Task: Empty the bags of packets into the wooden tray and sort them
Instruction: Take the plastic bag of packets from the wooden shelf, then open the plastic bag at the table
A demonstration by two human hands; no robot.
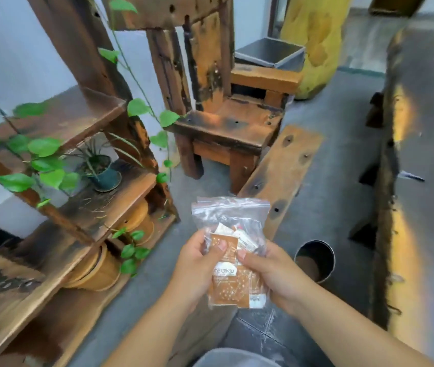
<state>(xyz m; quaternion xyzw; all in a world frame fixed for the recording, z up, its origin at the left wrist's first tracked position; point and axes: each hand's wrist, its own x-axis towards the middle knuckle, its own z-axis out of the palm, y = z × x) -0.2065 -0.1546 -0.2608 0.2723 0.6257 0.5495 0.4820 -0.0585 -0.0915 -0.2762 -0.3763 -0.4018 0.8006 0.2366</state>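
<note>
The left hand [197,263] and right hand [266,274] both pinch the clear bag [230,234] of packets [227,282] upright between them, sealed mouth on top, with no wooden tray visible.

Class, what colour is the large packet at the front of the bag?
Orange-brown packet with white dots, head view.
</note>
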